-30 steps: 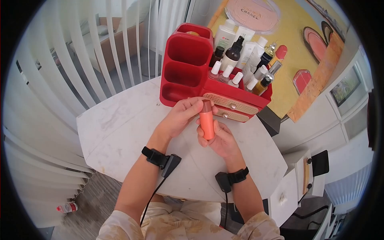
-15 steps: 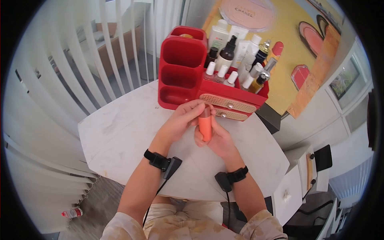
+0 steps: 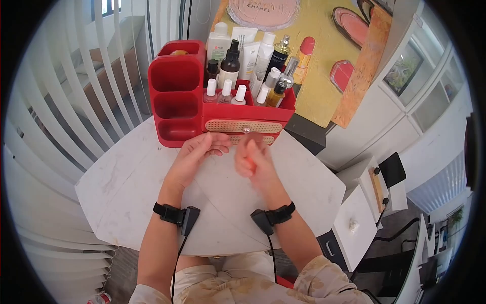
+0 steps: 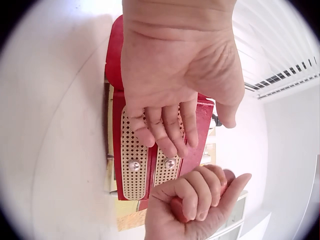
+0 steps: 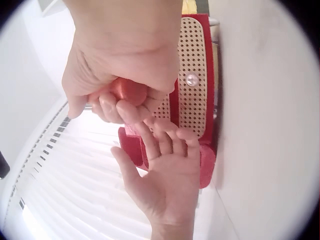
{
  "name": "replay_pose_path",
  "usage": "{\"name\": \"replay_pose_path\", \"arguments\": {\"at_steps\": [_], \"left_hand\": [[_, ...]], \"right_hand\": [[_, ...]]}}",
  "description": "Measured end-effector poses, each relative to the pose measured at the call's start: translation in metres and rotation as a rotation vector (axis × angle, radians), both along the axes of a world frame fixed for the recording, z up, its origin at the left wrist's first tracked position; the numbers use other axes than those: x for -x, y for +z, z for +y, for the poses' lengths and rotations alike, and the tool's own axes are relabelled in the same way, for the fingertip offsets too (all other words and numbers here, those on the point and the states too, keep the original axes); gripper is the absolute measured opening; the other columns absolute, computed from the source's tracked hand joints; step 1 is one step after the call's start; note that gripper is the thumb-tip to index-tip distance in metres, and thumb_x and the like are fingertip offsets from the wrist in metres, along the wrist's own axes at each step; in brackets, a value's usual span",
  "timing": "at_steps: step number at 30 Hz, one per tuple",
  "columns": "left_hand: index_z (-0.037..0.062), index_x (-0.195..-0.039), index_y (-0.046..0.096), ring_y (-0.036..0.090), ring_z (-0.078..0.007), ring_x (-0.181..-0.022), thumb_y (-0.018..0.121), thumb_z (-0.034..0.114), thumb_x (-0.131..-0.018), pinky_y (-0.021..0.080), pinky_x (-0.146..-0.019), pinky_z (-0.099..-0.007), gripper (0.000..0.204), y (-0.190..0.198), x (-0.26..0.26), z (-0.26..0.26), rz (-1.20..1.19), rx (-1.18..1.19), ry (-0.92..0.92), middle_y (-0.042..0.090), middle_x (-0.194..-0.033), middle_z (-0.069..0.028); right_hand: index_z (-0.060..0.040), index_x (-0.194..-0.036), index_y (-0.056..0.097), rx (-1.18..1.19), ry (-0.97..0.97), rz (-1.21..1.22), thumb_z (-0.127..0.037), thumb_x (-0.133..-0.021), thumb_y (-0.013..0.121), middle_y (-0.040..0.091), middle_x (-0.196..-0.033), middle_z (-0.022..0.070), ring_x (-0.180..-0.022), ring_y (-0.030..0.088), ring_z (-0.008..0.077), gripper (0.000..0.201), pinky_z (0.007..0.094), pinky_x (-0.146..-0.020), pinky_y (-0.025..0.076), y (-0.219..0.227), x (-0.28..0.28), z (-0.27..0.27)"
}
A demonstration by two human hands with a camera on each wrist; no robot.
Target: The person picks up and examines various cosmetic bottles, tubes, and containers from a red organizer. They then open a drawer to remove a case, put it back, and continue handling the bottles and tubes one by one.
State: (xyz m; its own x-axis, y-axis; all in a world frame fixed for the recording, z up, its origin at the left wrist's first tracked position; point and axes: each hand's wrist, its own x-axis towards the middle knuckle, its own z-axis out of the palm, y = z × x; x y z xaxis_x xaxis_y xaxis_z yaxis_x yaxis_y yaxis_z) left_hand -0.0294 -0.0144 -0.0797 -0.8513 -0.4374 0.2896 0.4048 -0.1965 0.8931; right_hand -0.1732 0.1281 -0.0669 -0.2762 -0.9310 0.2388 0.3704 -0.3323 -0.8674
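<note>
In my right hand (image 3: 260,164), fingers curled round it, is a small coral-orange cylindrical bottle (image 5: 131,91) with a brownish-red cap. Most of the bottle is hidden by the fingers, and the hand is blurred in the head view. My left hand (image 3: 192,156) is empty, its fingers extended and gently bent, palm turned toward the right hand. A gap separates the two hands. Both are in front of a red cosmetics organizer (image 3: 243,111), over the near side of its two woven-front drawers (image 4: 134,185) with round knobs.
Several white-capped nail polish bottles (image 3: 225,95) stand in the organizer's front tray, with taller bottles and tubes (image 3: 229,68) behind. Open red compartments (image 3: 176,107) are on its left. The white marble-look table (image 3: 121,182) has vertical blinds to its left and a yellow painted board (image 3: 314,101) behind.
Both hands held the bottle before. The left hand has let go of it, and the right hand has taken it away to the right. The head view has turned rightward.
</note>
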Motion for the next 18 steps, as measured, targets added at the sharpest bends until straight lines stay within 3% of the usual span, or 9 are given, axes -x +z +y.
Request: {"name": "replay_pose_path", "arguments": {"at_steps": [2, 7, 13, 14, 18], "left_hand": [[0.0005, -0.124, 0.067, 0.065, -0.0175, -0.100, 0.046, 0.041, -0.109, 0.049, -0.094, -0.0333, 0.047, 0.002, -0.002, -0.001, -0.001, 0.002, 0.009, 0.072, -0.114, -0.0093], [0.0014, -0.120, 0.066, 0.065, -0.0186, -0.100, 0.042, 0.041, -0.111, 0.050, -0.095, -0.0346, 0.047, 0.002, -0.003, -0.002, -0.028, 0.008, 0.050, 0.072, -0.112, -0.0104], [0.0017, -0.119, 0.066, 0.065, -0.0180, -0.100, 0.043, 0.041, -0.110, 0.050, -0.094, -0.0338, 0.046, 0.002, -0.002, 0.000, -0.029, 0.009, 0.033, 0.072, -0.110, -0.0099], [0.0017, -0.119, 0.066, 0.065, -0.0178, -0.099, 0.044, 0.041, -0.110, 0.050, -0.094, -0.0337, 0.046, 0.002, -0.003, -0.001, -0.029, 0.013, 0.028, 0.072, -0.109, -0.0097], [0.0018, -0.120, 0.066, 0.064, -0.0172, -0.099, 0.044, 0.041, -0.110, 0.050, -0.094, -0.0332, 0.046, 0.001, -0.004, -0.002, -0.018, 0.024, 0.023, 0.072, -0.108, -0.0089]], "right_hand": [[-0.0125, -0.077, 0.047, 0.120, -0.313, -0.030, -0.020, -0.101, 0.064, 0.035, -0.053, -0.0051, -0.040, 0.031, 0.0072, 0.030, 0.0258, -0.038, 0.022, 0.015, 0.022, 0.008], [-0.0141, -0.070, 0.045, 0.216, -0.591, -0.063, -0.013, -0.095, 0.068, 0.036, -0.052, -0.0045, -0.038, 0.031, 0.0073, 0.034, 0.0269, -0.037, 0.023, 0.022, 0.076, 0.036], [-0.0110, -0.083, 0.057, -0.072, -0.969, 0.183, -0.022, -0.095, 0.074, 0.051, -0.063, -0.0026, -0.053, 0.049, 0.0085, 0.023, 0.0244, -0.049, 0.036, -0.003, 0.097, 0.015], [-0.0096, -0.091, 0.061, -0.116, -0.931, 0.233, -0.025, -0.095, 0.075, 0.059, -0.071, -0.0002, -0.063, 0.057, 0.0101, 0.021, 0.0251, -0.057, 0.042, -0.013, 0.104, 0.016], [-0.0089, -0.093, 0.061, -0.173, -0.941, 0.168, -0.024, -0.095, 0.075, 0.059, -0.072, -0.0003, -0.063, 0.056, 0.0094, 0.021, 0.0245, -0.058, 0.042, -0.016, 0.103, 0.012]]}}
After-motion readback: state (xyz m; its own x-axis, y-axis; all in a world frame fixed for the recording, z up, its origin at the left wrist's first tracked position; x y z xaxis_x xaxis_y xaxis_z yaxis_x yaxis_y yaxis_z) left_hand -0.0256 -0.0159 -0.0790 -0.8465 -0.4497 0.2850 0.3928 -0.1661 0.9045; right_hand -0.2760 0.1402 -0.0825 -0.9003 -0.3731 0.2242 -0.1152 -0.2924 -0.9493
